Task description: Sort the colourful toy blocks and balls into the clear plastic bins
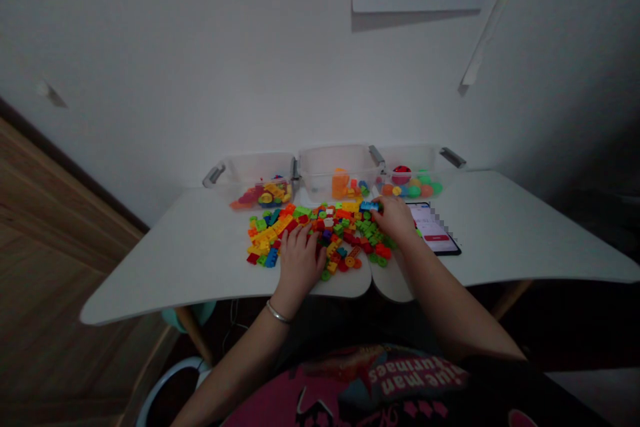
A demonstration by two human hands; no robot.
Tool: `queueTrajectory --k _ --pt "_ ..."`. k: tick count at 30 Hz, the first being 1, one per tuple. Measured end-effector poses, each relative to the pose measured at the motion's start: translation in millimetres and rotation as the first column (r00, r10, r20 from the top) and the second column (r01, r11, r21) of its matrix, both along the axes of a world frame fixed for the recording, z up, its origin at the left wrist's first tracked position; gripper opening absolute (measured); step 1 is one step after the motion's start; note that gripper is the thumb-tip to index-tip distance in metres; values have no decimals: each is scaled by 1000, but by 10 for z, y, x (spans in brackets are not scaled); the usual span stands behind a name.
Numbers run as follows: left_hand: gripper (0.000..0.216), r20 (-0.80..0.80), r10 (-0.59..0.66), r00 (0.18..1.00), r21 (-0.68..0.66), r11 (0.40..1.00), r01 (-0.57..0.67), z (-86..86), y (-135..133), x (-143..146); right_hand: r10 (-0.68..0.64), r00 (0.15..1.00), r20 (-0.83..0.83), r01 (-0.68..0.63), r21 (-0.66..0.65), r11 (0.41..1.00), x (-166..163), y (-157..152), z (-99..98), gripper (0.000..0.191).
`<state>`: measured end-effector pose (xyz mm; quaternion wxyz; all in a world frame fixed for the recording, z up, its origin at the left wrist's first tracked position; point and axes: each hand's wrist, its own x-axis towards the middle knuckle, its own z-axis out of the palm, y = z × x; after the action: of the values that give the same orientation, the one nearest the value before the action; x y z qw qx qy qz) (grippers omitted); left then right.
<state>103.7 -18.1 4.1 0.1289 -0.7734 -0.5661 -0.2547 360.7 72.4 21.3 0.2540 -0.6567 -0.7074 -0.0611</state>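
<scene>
A heap of colourful plastic building bricks [345, 225] covers the middle of the white table. On the heap's left side rests my left hand [301, 257], palm down with fingers spread over red and yellow bricks. My right hand [395, 217] is at the back right of the heap, with thumb and fingers closed round the right end of a blue brick [369, 205]. Its other fingers are partly hidden. Green bricks [370, 232] lie just below that hand.
Behind the heap stand three clear bins: a left bin [257, 163], a middle bin [320, 157] and a right bin [425, 157], each with colourful pieces inside. A phone [440, 240] lies beside my right forearm. The white table [170, 260] has a notched front edge.
</scene>
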Motion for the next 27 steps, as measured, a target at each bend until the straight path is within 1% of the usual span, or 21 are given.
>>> queueTrajectory --k 4,6,7,9,11,13,14,15,17,19,21,23,25,27 --pt "35 0 2 1000 1 1000 -2 9 4 3 -2 997 -73 2 -4 1000 5 -6 4 25" --pt "35 1 0 1000 2 1000 0 10 7 3 22 986 -165 -17 27 999 14 -10 -2 26" --pt "35 2 1 1000 3 1000 -1 9 8 3 38 971 -237 -24 64 998 22 -14 -1 27" --pt "35 8 1 1000 7 1000 -1 5 8 3 76 907 -415 -4 173 985 46 -27 19 31" --pt "35 13 -1 1000 10 1000 1 1 7 4 122 812 -571 58 286 956 74 -30 77 36" --pt "35 19 -6 1000 11 1000 6 -3 4 4 168 741 -650 104 359 928 95 -6 176 38" --pt "35 22 -8 1000 12 1000 7 -4 3 5 191 725 -662 107 381 918 100 20 238 37" --pt "34 26 -8 1000 14 1000 8 -6 3 5 211 721 -660 98 398 912 99 56 304 36" --pt "34 32 -10 999 20 1000 9 -6 2 5 240 743 -625 62 421 905 81 153 442 34" --pt "34 33 -13 999 24 1000 12 -3 2 5 258 784 -565 17 434 901 38 267 570 32" --pt "35 28 -15 999 25 1000 14 1 2 4 262 828 -496 -36 419 907 -28 373 675 31" --pt "35 22 -14 1000 25 1000 14 4 1 4 250 873 -418 -94 359 928 -112 450 754 31" --pt "35 22 -13 1000 26 1000 12 8 0 5 229 919 -321 -146 262 954 -207 486 808 32" --pt "35 24 -12 1000 24 1000 12 10 1 6 196 959 -203 -166 158 973 -303 488 847 36"
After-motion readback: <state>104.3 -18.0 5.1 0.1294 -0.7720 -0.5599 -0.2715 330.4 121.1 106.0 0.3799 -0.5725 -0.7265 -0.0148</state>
